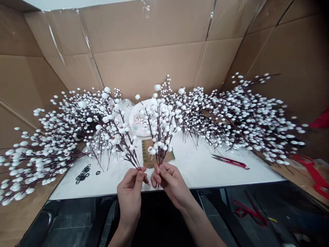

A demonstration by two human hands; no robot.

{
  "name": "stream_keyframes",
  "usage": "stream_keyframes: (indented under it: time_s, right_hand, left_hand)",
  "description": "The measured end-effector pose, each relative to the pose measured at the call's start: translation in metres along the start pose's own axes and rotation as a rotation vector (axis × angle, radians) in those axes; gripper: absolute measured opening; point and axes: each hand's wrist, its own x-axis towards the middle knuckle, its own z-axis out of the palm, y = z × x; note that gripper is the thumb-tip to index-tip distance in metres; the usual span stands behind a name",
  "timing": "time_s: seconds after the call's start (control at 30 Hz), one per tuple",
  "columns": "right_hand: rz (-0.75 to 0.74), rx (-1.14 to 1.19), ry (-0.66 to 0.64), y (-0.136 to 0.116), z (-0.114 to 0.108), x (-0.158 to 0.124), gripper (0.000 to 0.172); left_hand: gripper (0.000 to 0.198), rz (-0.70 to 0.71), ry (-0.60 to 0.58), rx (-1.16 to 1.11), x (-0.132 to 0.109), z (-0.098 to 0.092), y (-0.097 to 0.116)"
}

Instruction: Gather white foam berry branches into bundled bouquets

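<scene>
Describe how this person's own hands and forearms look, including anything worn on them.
The left hand and right hand are ungloved; no ring shows. The left forearm and right forearm are bare as far as the picture reaches: no sleeve, watch, bracelet or marking shows. The black area between them may be clothing, but is too dark to tell.

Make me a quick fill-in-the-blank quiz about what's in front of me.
1. The left hand pinches berry sprigs by their ____.
2. The berries are coloured ____.
3. Red-handled snips lie on the table, to the ____ of the right hand.
4. The small rings on the table are coloured ____.

Missing words: stems; white; right; black.
</scene>
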Motion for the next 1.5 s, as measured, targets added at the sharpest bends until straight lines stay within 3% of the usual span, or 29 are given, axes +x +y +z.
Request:
stream_keyframes:
  time_s: [0.37, 0.67, 0.9, 1.1, 1.23, 1.5]
  right_hand:
    - [-0.194, -0.420, 0.253, 0.006, 0.002, 0.004, 0.031]
    - [-0.223, -0.515, 0.245, 0.009, -0.002, 0.003, 0.030]
    - [-0.040, -0.079, 0.030, 0.008, 0.000, 0.001, 0.026]
    - [-0.024, 0.030, -0.061, 0.008, 0.001, 0.000, 0.025]
    - [-0.046, -0.037, -0.049, 0.008, 0.001, 0.001, 0.025]
    - [-0.226, -0.437, 0.130, 0.012, -0.005, 0.003, 0.029]
  left_hand:
    - [0.008, 0.013, 0.018, -0.010, -0.001, -0.001, -0.004]
    - [0.010, -0.015, 0.025, -0.027, -0.002, 0.000, -0.004]
    - [0.011, -0.017, 0.015, -0.043, -0.002, -0.002, -0.004]
    - [0.009, -0.007, 0.021, -0.045, -0.002, -0.003, -0.012]
    - [0.009, -0.013, 0.016, -0.074, -0.001, -0.001, -0.013]
    - [0.008, -0.006, -0.010, -0.068, -0.001, 0.000, -0.012]
